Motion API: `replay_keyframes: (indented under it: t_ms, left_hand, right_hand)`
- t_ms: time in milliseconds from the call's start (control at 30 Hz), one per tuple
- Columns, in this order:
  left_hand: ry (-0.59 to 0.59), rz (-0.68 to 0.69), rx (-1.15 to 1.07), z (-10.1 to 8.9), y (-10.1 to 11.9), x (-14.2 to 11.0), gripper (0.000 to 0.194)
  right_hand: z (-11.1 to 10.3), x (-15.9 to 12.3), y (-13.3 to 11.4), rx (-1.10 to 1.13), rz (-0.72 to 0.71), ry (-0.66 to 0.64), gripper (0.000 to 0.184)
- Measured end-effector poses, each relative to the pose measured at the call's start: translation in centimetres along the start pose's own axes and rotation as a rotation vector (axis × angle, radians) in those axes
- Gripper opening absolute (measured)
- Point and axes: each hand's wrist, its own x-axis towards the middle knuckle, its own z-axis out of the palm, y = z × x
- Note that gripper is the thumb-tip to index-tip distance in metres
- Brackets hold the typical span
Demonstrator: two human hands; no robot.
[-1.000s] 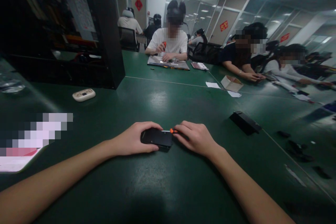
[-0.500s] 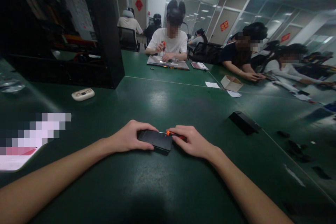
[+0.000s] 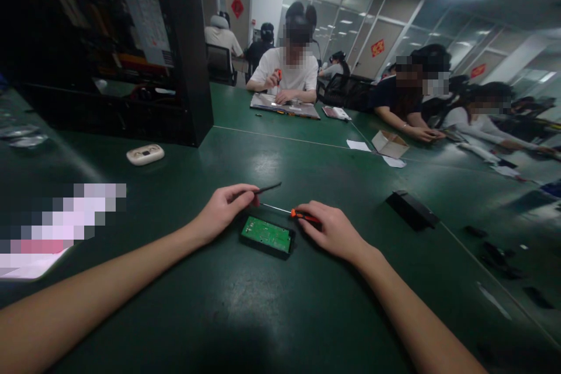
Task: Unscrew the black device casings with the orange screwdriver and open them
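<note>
On the green table lies a small black case (image 3: pixel 263 250), its upper side uncovered so that a green circuit board (image 3: pixel 266 234) shows inside. My left hand (image 3: pixel 230 205) is closed on a thin black cover (image 3: pixel 268 188), held tilted edge-on just above and behind the case. In my right hand (image 3: pixel 326 225) is a screwdriver (image 3: pixel 307 217) with an orange and black handle. Its metal shaft points left, the tip close to my left fingertips. Neither hand touches the case.
A large black computer case (image 3: pixel 184 70) stands at the back left, with a white earbud case (image 3: pixel 145 155) in front. To the right lie a black box-like part (image 3: pixel 412 210) and an open cardboard box (image 3: pixel 390 144). A co-worker (image 3: pixel 287 67) sits opposite.
The black cover has come off the case and is lifted in my left hand, baring the green circuit board. My right hand with the screwdriver has shifted slightly right.
</note>
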Motion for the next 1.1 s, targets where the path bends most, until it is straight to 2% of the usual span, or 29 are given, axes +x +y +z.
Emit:
replay_keyframes:
  t_ms: [100,200,333,433,467,600,700,767,833,967,1033,1100]
  left_hand:
    - [0.050,-0.057,-0.225,0.0,-0.6,0.6,0.051]
    - [0.025,-0.089,-0.322,0.1,-0.5,0.7,0.049]
    - [-0.011,-0.058,-0.291,0.2,-0.3,0.6,0.044]
    - [-0.015,-0.056,-0.269,0.2,-0.3,0.6,0.045]
    - [-0.017,-0.057,-0.250,0.2,-0.3,0.6,0.046]
    - [-0.086,-0.061,-0.164,0.6,0.1,0.3,0.047]
    - [-0.175,-0.087,-0.172,1.3,0.4,-0.2,0.045]
    - [-0.242,-0.086,-0.141,1.7,0.6,-0.6,0.041]
    - [-0.303,-0.080,-0.054,2.0,0.8,-1.0,0.040]
    - [-0.375,-0.048,0.174,2.1,1.4,-1.5,0.041]
    - [-0.387,-0.007,0.242,2.0,1.7,-1.6,0.040]
    - [-0.384,0.023,0.265,2.0,1.8,-1.6,0.040]
  right_hand:
    - [0.4,0.2,-0.2,-0.034,0.031,-0.015,0.027]
    - [0.7,0.4,-0.8,-0.070,0.030,0.024,0.025]
    - [0.8,0.5,-2.5,-0.001,-0.064,0.170,0.031]
    - [1.3,0.6,-4.8,0.005,-0.140,0.146,0.054]
    - [1.5,0.6,-5.7,-0.021,-0.146,0.120,0.057]
    - [1.8,-0.2,-8.9,-0.079,-0.146,0.068,0.042]
    - [1.0,-2.3,-9.7,-0.055,-0.129,0.133,0.041]
    - [-0.1,-4.7,-8.8,-0.068,-0.058,0.243,0.042]
    - [-1.6,-7.7,-6.7,-0.141,0.061,0.366,0.042]
    - [-5.5,-14.6,0.4,-0.387,0.301,0.537,0.049]
    - [-7.3,-18.0,4.3,-0.446,0.472,0.567,0.063]
    - [-8.4,-20.9,7.6,-0.460,0.657,0.573,0.069]
